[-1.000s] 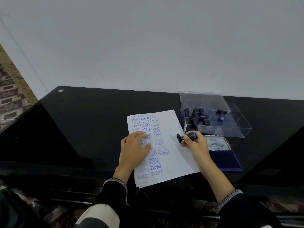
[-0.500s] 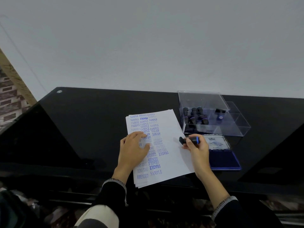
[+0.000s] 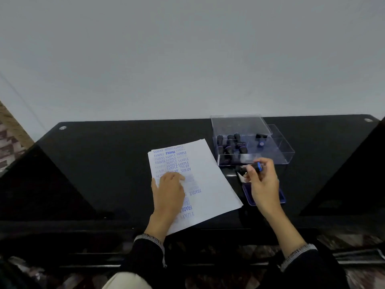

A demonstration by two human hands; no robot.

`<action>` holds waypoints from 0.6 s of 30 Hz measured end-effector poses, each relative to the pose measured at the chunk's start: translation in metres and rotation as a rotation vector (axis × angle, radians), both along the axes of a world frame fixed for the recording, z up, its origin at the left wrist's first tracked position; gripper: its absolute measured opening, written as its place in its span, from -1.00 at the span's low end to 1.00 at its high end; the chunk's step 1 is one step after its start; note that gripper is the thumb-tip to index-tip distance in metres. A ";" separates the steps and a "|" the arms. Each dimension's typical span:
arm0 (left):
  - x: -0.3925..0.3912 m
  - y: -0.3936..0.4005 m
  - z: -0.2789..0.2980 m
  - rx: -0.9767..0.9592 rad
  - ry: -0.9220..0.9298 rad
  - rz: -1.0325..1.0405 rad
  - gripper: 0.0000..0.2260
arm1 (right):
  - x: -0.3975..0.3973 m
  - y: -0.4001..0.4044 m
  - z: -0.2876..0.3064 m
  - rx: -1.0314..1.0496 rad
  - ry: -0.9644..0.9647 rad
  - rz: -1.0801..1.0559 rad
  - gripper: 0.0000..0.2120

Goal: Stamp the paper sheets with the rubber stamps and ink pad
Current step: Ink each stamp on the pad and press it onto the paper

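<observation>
Worktop [image 3: 100, 174]: black, glossy, glass-like, with round metal fittings at its far corners. It spreads under both hands.

Paper sheets [image 3: 210, 184]: thin white stack, edges slightly fanned, lying askew beneath the left hand and reaching toward the right. Blue stamped words (SAMPLE, FRAGILE, AIR MAIL) crowd the strip around the left hand; the half nearer the right hand is blank.

Clear plastic box [image 3: 277, 155]: rigid, transparent, rectangular, just beyond the right hand. Dark round-topped stamps [image 3: 230, 143] cluster in its near-left part.

Left hand [image 3: 168, 192]: flat on the sheets, fingers relaxed and extended, pressing the stack down, same spot as a second ago.

Right hand [image 3: 263, 188]: fingers curled round a rubber stamp [image 3: 251, 168], short black cylinder with a blue band, held sideways. A second ago this hand hovered at the paper's right edge; now it has shifted rightward, off the paper, over the ink pad.

Ink pad [image 3: 250, 200]: flat, rectangular, deep blue, open, mostly hidden under the right hand; whether the stamp touches it cannot be told.
</observation>
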State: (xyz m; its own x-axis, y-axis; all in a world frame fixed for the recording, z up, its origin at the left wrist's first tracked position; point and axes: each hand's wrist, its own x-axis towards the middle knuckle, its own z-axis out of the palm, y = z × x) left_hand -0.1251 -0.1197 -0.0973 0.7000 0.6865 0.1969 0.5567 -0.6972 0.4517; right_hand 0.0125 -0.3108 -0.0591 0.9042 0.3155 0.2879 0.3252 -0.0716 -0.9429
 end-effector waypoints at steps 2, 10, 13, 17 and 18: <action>0.012 -0.025 0.000 -0.052 -0.093 -0.047 -0.74 | 0.010 -0.023 -0.001 -0.023 -0.010 -0.029 -0.88; 0.057 -0.103 -0.003 -0.170 -0.167 -0.517 -0.56 | 0.019 -0.070 -0.021 -0.218 -0.136 -0.091 -0.73; 0.061 -0.107 -0.014 -0.086 -0.093 -0.534 -0.44 | 0.018 -0.073 -0.024 -0.221 -0.125 -0.069 -0.64; 0.061 -0.106 -0.019 -0.029 -0.073 -0.524 -0.44 | 0.017 -0.071 -0.028 -0.237 -0.139 -0.065 -0.74; 0.060 -0.107 -0.018 -0.029 -0.075 -0.522 -0.44 | 0.016 -0.070 -0.030 -0.242 -0.143 -0.072 -0.75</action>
State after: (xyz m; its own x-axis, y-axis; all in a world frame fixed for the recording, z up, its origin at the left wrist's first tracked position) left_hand -0.0648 -0.2263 -0.1157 0.9349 0.2564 0.2454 0.1046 -0.8598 0.4999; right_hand 0.0289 -0.3811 -0.0887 0.8824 0.3267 0.3385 0.4396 -0.3163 -0.8406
